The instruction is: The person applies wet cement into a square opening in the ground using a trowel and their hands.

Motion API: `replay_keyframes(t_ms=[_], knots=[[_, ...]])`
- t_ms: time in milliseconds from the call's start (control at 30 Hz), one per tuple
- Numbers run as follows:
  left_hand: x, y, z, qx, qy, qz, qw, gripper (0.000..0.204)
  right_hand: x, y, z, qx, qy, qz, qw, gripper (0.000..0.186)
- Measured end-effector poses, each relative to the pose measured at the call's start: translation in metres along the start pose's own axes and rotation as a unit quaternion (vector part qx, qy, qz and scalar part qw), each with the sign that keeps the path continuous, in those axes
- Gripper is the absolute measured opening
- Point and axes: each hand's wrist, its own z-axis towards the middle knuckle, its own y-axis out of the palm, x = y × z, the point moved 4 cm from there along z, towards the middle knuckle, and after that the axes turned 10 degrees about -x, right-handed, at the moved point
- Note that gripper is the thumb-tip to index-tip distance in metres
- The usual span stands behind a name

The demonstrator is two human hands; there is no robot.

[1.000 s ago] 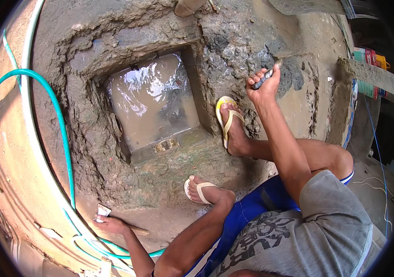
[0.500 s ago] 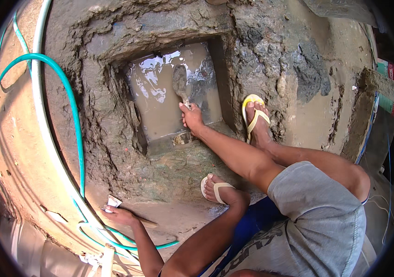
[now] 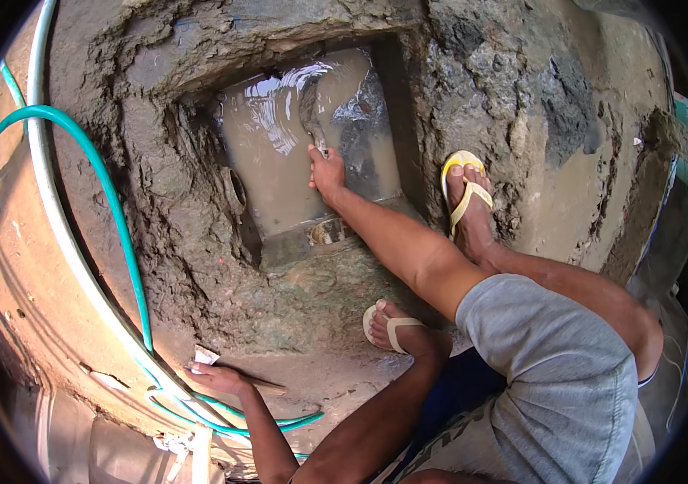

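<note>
A square pit (image 3: 403,105) in the muddy ground holds brown, rippling water (image 3: 279,181). My right hand (image 3: 327,171) reaches into it, its fingers closed around the handle of a mud-coated trowel (image 3: 309,109). The trowel's blade points to the far side and lies at the water's surface, partly under it. At the lower left, my left hand (image 3: 219,379) is low near the ground beside a white pipe, fingers stretched out. A small whitish piece (image 3: 205,355) lies against its fingers; the palm side is hidden.
The white pipe (image 3: 66,222) and a green hose (image 3: 114,202) run along the left. A pipe end (image 3: 235,187) opens in the pit's left wall. My sandalled feet stand by the pit's right and near edges. A dark mud heap (image 3: 566,113) lies at right.
My right hand has pushed the trowel farther across the pit and slightly left, and the blade now appears narrower. The whole view has shifted a little. My left hand stays by the pipe.
</note>
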Motion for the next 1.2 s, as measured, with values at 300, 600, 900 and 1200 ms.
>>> replay_keyframes(t_ms=[300, 600, 900, 1200], knots=[[0.002, 0.003, -0.001, -0.009, -0.009, 0.009, 1.0, 0.064, -0.019, -0.026, 0.01, 0.04, -0.012, -0.003, 0.999, 0.034], [0.007, 0.001, -0.004, -0.007, -0.014, 0.014, 1.0, 0.063, -0.033, -0.044, 0.008, 0.054, -0.004, -0.02, 0.998, 0.04], [0.012, 0.015, -0.002, -0.026, 0.013, 0.02, 0.999, 0.061, -0.029, -0.08, 0.034, 0.153, -0.06, -0.074, 0.984, 0.035], [0.001, -0.003, -0.003, -0.014, -0.003, 0.018, 1.0, 0.063, -0.05, -0.073, -0.008, 0.182, -0.01, -0.2, 0.963, 0.044]])
